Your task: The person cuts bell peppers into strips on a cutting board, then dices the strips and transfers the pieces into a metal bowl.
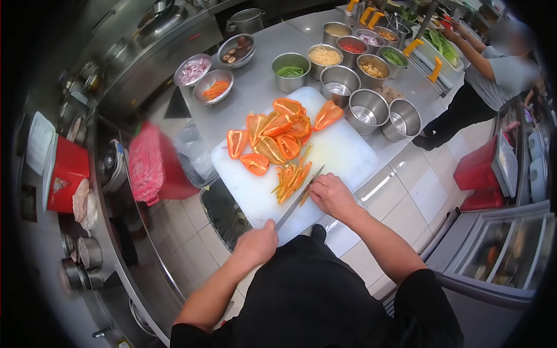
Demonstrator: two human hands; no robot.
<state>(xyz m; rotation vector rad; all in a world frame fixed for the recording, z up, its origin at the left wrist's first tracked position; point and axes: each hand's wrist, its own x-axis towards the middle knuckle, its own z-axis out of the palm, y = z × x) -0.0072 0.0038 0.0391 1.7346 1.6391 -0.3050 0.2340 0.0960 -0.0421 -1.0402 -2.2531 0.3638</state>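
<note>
My left hand (255,246) is closed round the handle of a knife (299,200), whose blade points up and to the right over the white cutting board (351,153). Beside the blade, my right hand (333,197) has its fingers bent and pressed on a small orange pepper piece (304,197). Thin orange pepper strips (290,180) lie just left of the knife. Behind them is a pile of cut orange pepper pieces (270,149), and one larger piece (328,115) rests apart at the board's far right.
Steel pots with cut food (291,72) and empty steel pots (368,111) stand behind the board. Bowls of onion (194,70), carrot (214,87) and mushrooms (237,51) are at the far left. A red bin (159,168) stands left; another person (493,75) is at the far right.
</note>
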